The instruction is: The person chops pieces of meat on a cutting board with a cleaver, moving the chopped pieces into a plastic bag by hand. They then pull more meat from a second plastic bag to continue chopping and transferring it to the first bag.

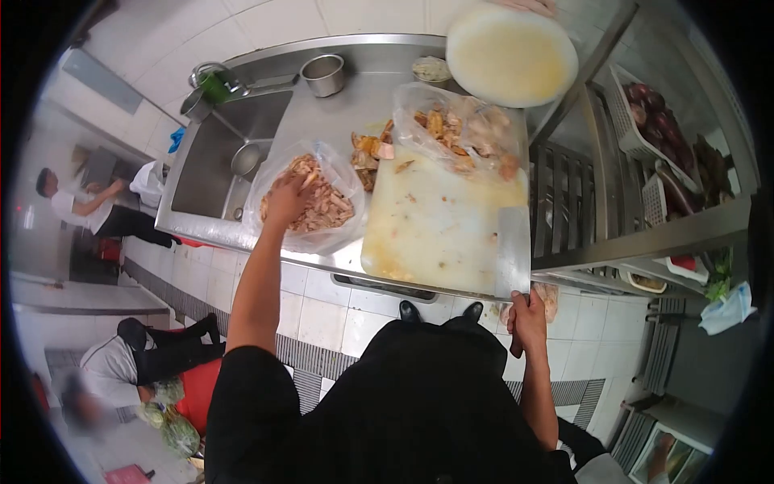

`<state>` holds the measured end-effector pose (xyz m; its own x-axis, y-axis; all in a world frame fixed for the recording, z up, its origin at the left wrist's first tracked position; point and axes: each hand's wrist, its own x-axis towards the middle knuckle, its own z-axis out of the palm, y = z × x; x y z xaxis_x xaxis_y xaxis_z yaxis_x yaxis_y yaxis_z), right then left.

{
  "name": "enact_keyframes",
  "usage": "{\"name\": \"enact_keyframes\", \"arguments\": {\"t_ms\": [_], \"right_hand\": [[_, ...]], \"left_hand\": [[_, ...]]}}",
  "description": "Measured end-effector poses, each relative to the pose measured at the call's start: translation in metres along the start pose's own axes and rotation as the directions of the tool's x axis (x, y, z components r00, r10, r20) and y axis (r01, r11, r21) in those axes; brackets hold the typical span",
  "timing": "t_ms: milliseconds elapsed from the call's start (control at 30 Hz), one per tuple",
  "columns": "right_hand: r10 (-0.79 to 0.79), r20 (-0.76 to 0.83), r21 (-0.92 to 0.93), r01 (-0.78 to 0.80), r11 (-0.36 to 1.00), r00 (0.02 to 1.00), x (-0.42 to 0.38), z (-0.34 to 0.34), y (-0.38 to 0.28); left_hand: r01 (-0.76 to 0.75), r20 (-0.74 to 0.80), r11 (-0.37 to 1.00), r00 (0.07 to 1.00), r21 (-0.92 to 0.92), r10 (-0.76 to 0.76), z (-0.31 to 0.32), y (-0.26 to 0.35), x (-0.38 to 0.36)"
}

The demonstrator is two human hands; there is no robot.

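Observation:
My left hand (289, 200) lies on a heap of chopped cooked meat (326, 208) in an opened clear plastic bag (352, 187). Its fingers look spread over the pieces, their tips partly hidden. At the counter's front right corner my right hand (530, 319) is closed around the handle of a cleaver (513, 248). The broad blade lies along the right edge of a stained white cutting board (431, 222). Toward the back of the board sits a second clear bag (476, 129) with larger meat pieces, and browned chunks (365, 157) lie between the two bags.
A sink (230, 153) with a ladle (245, 160) is on the left. Behind stand a metal pot (323, 76), a small filled container (431, 70) and a round white board (513, 55). Shelving with vegetable baskets (657, 129) borders the right. Two people (89, 206) (121, 363) are at left.

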<state>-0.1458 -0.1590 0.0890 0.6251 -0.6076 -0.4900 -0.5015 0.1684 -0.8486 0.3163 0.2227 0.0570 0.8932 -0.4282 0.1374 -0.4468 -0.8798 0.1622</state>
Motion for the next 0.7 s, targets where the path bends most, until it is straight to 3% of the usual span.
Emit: {"name": "enact_keyframes", "arguments": {"t_ms": [33,67,100,133,167,200,233,267,300,333,367,400,433,467,600,700], "right_hand": [[0.01,-0.018,0.052,-0.009,0.999,1.0,-0.007,-0.006,-0.004],[0.02,-0.055,0.051,-0.017,0.999,0.998,-0.009,-0.013,-0.001],[0.019,-0.078,0.077,-0.013,0.997,0.997,-0.01,-0.02,0.006],[0.014,-0.102,0.103,-0.004,0.995,0.995,-0.009,-0.028,0.01],[-0.025,-0.115,0.069,0.034,0.997,0.993,-0.008,-0.035,0.012],[-0.04,-0.115,0.076,0.049,0.996,0.993,-0.008,-0.04,0.01],[-0.023,-0.128,0.096,0.036,0.995,0.991,-0.006,-0.044,0.009],[-0.009,-0.134,0.116,0.025,0.993,0.991,-0.005,-0.047,0.009],[-0.006,-0.147,0.116,0.023,0.993,0.989,-0.005,-0.049,0.008],[0.002,-0.145,0.113,0.014,0.993,0.989,-0.004,-0.05,0.006],[0.01,-0.14,0.112,0.005,0.994,0.99,-0.003,-0.05,0.006],[0.013,-0.147,0.118,0.005,0.993,0.989,-0.003,-0.05,0.007],[0.018,-0.134,0.095,-0.005,0.995,0.991,-0.004,-0.05,0.009],[0.026,-0.121,0.072,-0.018,0.997,0.992,-0.005,-0.049,0.012],[0.024,-0.127,0.015,-0.023,1.0,0.992,-0.013,-0.049,0.028],[0.031,-0.114,0.053,-0.025,0.998,0.993,-0.007,-0.049,0.051]], "left_hand": [[0.065,0.054,0.997,0.997,-0.046,-0.062,-0.001,-0.01,-0.004],[0.037,0.077,0.999,0.996,0.013,-0.038,0.009,-0.027,-0.002],[0.026,0.026,0.999,0.999,0.032,-0.027,0.024,-0.044,0.003],[-0.015,-0.261,1.0,0.965,-0.022,0.009,0.004,-0.019,-0.008],[-0.054,-0.424,0.995,0.906,-0.085,0.013,-0.014,0.013,-0.013],[-0.08,-0.413,0.991,0.91,-0.106,0.029,-0.015,0.049,-0.017],[-0.021,-0.231,0.856,0.966,-0.517,-0.116,-0.012,0.091,-0.025],[0.107,0.006,0.57,0.984,-0.815,-0.177,-0.007,0.134,-0.033],[-0.114,-0.127,0.752,0.991,-0.649,0.041,0.013,0.181,-0.043],[-0.027,0.093,0.64,0.984,-0.768,0.152,0.043,0.22,-0.053],[-0.171,0.037,0.636,0.953,-0.752,0.3,0.067,0.267,-0.066],[-0.497,-0.127,0.675,0.845,-0.545,0.52,0.085,0.306,-0.074],[-0.384,0.078,0.692,0.841,-0.612,0.535,0.076,0.346,-0.083],[-0.378,0.117,0.633,0.793,-0.676,0.598,0.079,0.372,-0.086],[-0.49,0.119,0.679,0.758,-0.546,0.642,0.12,0.411,-0.085],[-0.465,0.021,0.627,0.793,-0.625,0.609,0.114,0.387,-0.089]]}}
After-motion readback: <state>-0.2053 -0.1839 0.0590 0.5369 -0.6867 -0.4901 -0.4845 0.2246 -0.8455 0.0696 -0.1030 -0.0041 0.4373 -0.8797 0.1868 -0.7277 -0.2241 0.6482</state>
